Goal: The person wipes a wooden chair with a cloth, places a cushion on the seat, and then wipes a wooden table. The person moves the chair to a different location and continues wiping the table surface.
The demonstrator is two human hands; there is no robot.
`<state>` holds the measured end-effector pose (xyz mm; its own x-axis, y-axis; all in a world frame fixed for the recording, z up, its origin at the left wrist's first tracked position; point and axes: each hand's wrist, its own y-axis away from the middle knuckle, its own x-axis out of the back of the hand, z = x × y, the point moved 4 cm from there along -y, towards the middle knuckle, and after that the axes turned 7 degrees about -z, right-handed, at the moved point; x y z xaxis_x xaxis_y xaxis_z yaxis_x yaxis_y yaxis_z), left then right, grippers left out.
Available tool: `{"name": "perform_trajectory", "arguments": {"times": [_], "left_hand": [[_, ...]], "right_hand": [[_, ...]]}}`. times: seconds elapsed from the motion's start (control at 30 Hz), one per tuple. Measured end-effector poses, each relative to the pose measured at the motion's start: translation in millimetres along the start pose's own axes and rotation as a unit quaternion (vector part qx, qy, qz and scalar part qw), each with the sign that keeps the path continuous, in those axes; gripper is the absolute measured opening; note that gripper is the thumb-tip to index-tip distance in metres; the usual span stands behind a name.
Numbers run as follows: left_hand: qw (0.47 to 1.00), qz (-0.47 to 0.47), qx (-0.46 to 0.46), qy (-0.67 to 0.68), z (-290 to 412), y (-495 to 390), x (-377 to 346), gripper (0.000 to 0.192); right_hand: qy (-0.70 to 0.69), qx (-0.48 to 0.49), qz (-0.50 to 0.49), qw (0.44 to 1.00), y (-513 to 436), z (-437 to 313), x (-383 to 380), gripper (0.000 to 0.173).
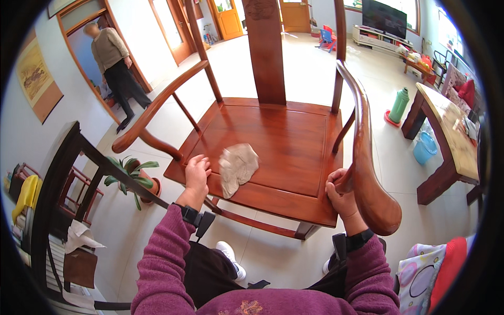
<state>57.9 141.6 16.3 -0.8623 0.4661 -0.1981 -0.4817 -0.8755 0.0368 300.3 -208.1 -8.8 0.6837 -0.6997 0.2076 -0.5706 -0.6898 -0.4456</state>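
Note:
A polished reddish-brown wooden armchair (271,145) faces me, its carved back splat (265,51) rising at the far side of the seat. On the seat's front left part is a crumpled beige cloth (239,167), its upper left edge blurred. My left hand (197,175) is just left of the cloth, over the seat's left front corner, with fingers loosely apart and nothing in them. At the right front corner, my right hand (341,193) grips the base of the curved post below the right armrest (364,157). Its fingers are partly hidden by that post.
A dark wooden chair frame (55,185) and a potted plant (138,179) stand at left. To the right are a green thermos (399,105), a light-blue bucket (425,147) and a stone-topped table (449,130). A person (112,67) is by the doorway.

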Motion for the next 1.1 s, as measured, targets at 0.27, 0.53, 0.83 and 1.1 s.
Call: {"name": "perform_trajectory", "arguments": {"times": [0.27,0.53,0.83,1.1], "left_hand": [[0.673,-0.211,-0.389,-0.592,-5.8,24.4,-69.1,0.047],[0.645,-0.355,-0.378,-0.562,-16.5,78.4,-126.2,0.038],[0.745,-0.399,-0.486,-0.224,129.0,198.4,-214.7,0.033],[0.595,-0.445,-0.606,-0.284,141.9,214.5,-268.8,0.032]], "right_hand": [[-0.013,-0.019,0.039,0.999,-2.4,-12.6,-7.0,0.022],[-0.209,-0.136,-0.003,0.968,0.1,-38.4,-1.7,0.025],[-0.353,-0.129,-0.041,0.926,-5.7,-67.7,-3.4,0.038],[-0.416,-0.131,-0.119,0.892,-0.9,-85.7,0.4,0.038]]}}
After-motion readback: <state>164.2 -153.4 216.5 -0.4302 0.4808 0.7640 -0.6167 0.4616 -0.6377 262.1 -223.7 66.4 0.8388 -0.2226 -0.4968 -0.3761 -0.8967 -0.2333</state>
